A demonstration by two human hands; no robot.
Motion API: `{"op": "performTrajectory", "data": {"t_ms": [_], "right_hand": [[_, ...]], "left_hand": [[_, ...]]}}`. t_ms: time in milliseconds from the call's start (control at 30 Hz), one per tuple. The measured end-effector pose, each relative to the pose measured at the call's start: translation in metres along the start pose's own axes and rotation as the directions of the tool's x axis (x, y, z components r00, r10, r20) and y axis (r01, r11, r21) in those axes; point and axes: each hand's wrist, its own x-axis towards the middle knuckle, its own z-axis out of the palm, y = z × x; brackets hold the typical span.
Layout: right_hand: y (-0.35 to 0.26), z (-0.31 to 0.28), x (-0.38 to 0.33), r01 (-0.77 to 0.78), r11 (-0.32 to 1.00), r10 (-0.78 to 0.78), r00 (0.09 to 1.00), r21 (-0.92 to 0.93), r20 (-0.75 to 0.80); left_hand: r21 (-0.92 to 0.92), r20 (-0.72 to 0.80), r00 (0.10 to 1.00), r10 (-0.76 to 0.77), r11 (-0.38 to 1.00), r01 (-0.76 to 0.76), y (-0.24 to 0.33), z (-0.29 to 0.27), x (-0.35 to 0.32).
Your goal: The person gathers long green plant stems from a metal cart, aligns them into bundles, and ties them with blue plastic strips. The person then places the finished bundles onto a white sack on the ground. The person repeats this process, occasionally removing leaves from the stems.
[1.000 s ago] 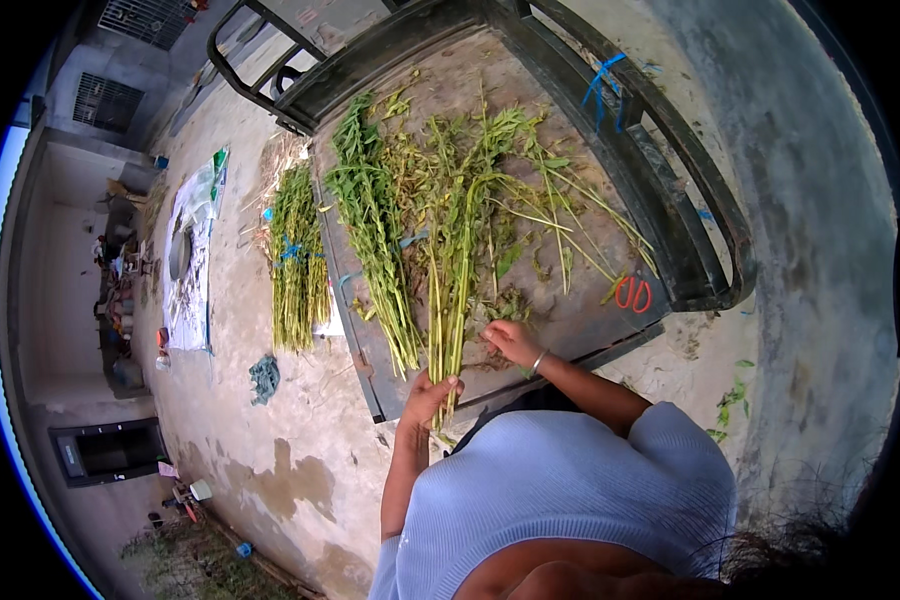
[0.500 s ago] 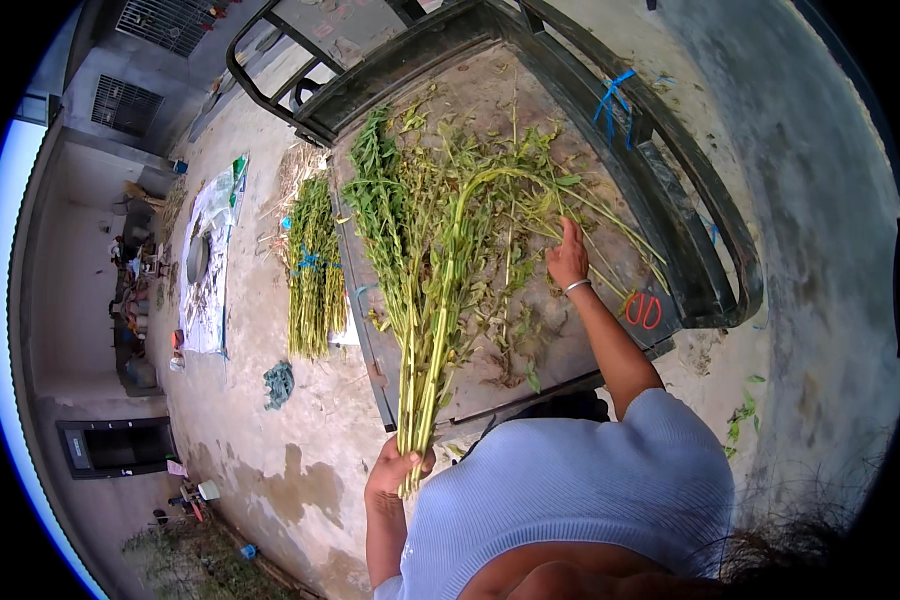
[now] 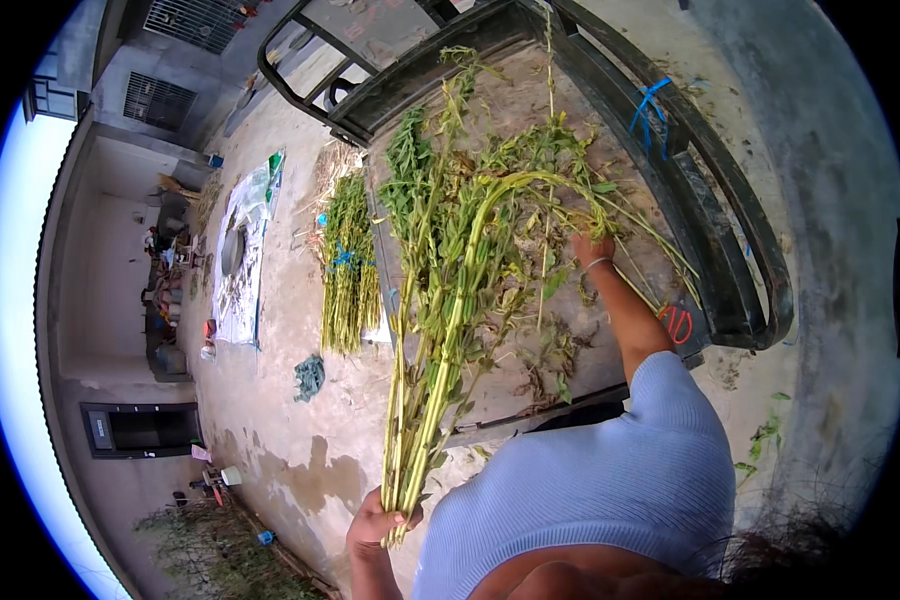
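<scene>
My left hand (image 3: 380, 522) is closed round the bare lower ends of a bundle of long green-yellow plant stalks (image 3: 457, 330). The bundle slants away from me over a vehicle's cargo bed (image 3: 480, 412), and some stalks bend over to the right at the top. At that bend, among the leaves, is my right hand (image 3: 592, 248), with a bracelet at the wrist. Its fingers look closed on the leafy stalks, though leaves partly cover them. Loose leafy stalks (image 3: 406, 165) and withered leaves lie on the bed under the bundle.
Dark metal rails (image 3: 715, 190) edge the bed, with a blue tie (image 3: 650, 115) on the right one. Left of the bed, a tied plant bundle (image 3: 350, 300) lies on the concrete. Beyond it are a crumpled dark cloth (image 3: 309, 378) and a white sheet (image 3: 238, 285).
My left hand has drawn the stalk ends back toward me and slightly left. My right hand has gone from outstretched fingers to a closed shape in the leaves. The whole view has shifted slightly.
</scene>
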Motion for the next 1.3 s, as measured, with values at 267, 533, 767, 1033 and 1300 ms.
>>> {"op": "performTrajectory", "data": {"t_ms": [267, 533, 767, 1033, 1300], "right_hand": [[-0.103, -0.085, -0.007, 0.064, 0.996, -0.063, 0.998, 0.056, -0.024], [-0.06, 0.018, 0.003, -0.563, 0.637, 0.183, 0.773, 0.526, 0.607], [0.074, 0.025, 0.033, -0.506, 0.845, 0.532, 0.772, -0.17, 0.348], [0.189, -0.033, 0.006, -0.665, 0.744, 0.667, 0.737, -0.058, 0.108], [0.282, -0.04, -0.035, -0.77, 0.609, 0.768, 0.632, 0.189, 0.102]], "left_hand": [[-0.051, -0.023, 1.0, -0.018, 0.999, 0.017, -0.004, 0.002, -0.031], [-0.005, -0.008, 0.998, -0.062, 0.998, 0.062, -0.004, 0.0, -0.061], [0.023, -0.234, 0.968, -0.092, 0.995, 0.1, -0.007, 0.003, -0.104], [0.173, -0.387, 0.914, -0.126, 0.963, 0.206, -0.006, -0.042, -0.153], [0.428, -0.54, 0.837, -0.089, 0.828, 0.364, 0.049, -0.052, -0.189]]}}
